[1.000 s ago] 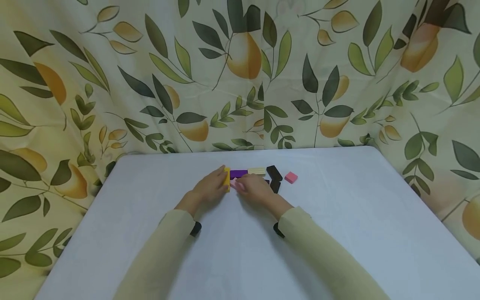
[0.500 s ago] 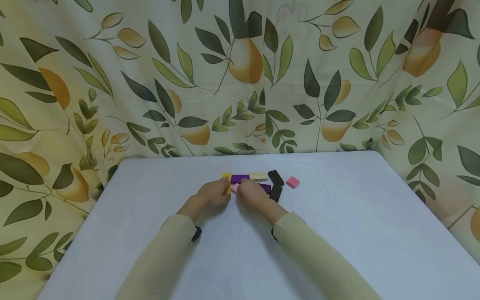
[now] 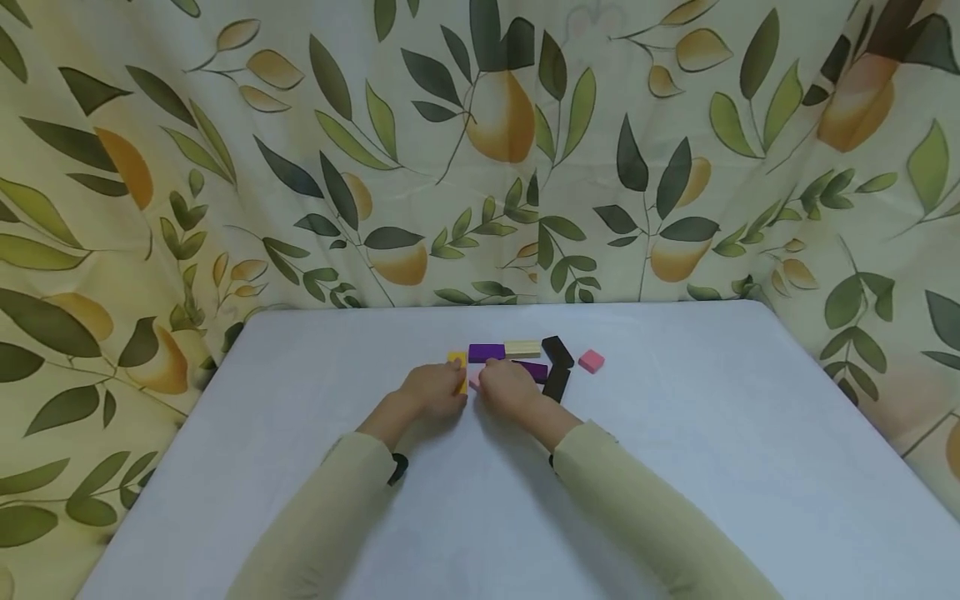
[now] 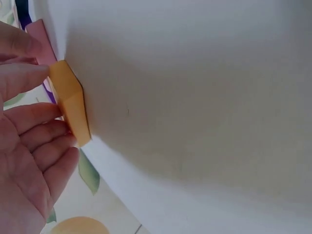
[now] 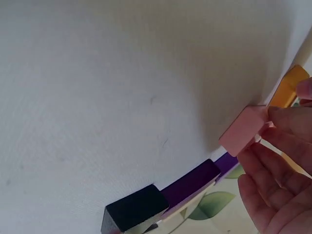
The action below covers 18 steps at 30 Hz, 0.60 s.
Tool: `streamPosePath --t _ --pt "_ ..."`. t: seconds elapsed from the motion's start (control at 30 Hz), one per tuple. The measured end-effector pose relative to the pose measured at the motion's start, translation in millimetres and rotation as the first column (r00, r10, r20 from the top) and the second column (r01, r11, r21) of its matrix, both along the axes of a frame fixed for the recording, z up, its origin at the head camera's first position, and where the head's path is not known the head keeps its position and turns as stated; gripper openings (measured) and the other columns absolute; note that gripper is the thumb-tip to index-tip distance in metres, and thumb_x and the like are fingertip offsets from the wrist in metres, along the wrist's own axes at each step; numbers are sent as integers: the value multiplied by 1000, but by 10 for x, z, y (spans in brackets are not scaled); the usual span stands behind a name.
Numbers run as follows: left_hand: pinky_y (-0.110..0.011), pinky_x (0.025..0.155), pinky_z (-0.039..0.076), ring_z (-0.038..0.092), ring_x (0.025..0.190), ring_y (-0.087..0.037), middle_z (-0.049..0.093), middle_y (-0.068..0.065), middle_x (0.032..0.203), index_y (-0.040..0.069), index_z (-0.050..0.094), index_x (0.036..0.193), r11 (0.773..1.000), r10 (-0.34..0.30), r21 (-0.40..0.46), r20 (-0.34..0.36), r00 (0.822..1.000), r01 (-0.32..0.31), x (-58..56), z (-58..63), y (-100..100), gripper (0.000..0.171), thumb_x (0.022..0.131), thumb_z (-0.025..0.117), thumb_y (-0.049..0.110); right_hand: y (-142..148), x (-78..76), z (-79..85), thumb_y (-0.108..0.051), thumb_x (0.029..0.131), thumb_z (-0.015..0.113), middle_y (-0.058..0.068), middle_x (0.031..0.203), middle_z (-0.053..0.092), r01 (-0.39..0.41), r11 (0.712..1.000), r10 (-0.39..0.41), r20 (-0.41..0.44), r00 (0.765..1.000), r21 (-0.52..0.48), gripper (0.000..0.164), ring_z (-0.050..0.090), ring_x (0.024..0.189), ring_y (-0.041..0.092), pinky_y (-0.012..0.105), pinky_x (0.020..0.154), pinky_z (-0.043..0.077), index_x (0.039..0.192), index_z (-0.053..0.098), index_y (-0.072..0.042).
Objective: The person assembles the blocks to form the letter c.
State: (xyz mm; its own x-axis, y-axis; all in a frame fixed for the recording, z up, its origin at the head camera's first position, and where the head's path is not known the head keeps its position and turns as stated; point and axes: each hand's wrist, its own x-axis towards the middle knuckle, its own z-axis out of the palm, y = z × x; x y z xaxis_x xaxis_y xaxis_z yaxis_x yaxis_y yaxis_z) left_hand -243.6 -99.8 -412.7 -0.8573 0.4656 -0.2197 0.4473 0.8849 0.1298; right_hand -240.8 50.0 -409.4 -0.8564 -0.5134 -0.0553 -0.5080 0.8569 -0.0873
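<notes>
My left hand [image 3: 437,390] grips a yellow block [image 4: 70,102], its thumb at the near end and fingers along the far part. Just right of it, my right hand [image 3: 510,390] pinches a pink block [image 5: 245,130] between thumb and fingers. In the right wrist view, the pink block's end is close to the yellow block [image 5: 291,87]. Beyond the hands lie a purple block [image 3: 487,353] and a cream block [image 3: 522,349], end to end. A second purple block [image 3: 531,371] shows partly past the right hand's fingers, its left part hidden.
Two black blocks [image 3: 557,352] [image 3: 556,385] stand at an angle to each other at the right end of the rows. A small pink piece [image 3: 591,361] lies apart, farther right. The white table [image 3: 480,517] ends at a leaf-patterned curtain [image 3: 480,208].
The yellow block has shifted slightly toward me relative to the far purple block, leaving a small gap. The left hand's fingers have drawn back along it. More of the near purple block shows.
</notes>
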Motion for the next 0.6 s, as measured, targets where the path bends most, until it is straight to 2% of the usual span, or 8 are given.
streamPosePath --t 0.17,0.27,0.33,0.4,0.53,0.6 --pt "-39 94 40 47 119 -28 42 -13 139 3 52 130 1000 8 5 5 1000 -8 52 18 42 48 91 53 31 30 7 8 -19 89 61 9 82 60 8 1000 -8 8 1000 1 19 55 68 19 32 71 51 91 70 -3" --pt "-36 85 45 57 103 -24 49 -12 132 4 55 126 1000 6 2 -2 1000 -6 86 24 48 45 90 54 31 37 36 21 -19 88 62 9 83 62 0 1000 0 25 1000 -10 18 55 68 18 31 72 52 93 70 -3" --pt "-33 75 47 58 86 -20 53 -11 128 4 61 117 1000 -9 -10 -16 1000 9 108 25 45 39 89 55 31 36 73 33 -19 88 62 10 83 62 -10 1000 11 36 999 -17 19 56 69 19 31 73 52 95 70 -3" --pt "-31 64 44 52 72 -18 57 -10 120 5 64 103 1000 -25 -15 -22 999 25 144 29 41 30 88 56 30 31 121 48 -19 88 63 10 82 62 -22 1000 23 41 999 -21 19 56 68 19 30 72 52 95 70 -2" --pt "-29 57 40 46 64 -17 61 -8 106 8 63 86 999 -51 -20 -44 998 50 220 34 28 22 87 57 30 24 189 54 -19 86 65 9 79 61 -29 999 30 31 999 -26 18 55 66 18 29 71 51 93 70 -3" --pt "-29 57 40 46 64 -17 60 -6 99 8 63 86 998 -58 -16 -51 997 57 246 41 22 22 87 58 30 22 203 53 -18 86 66 9 78 61 -31 999 31 24 999 -31 18 55 66 17 29 71 52 93 70 -2"
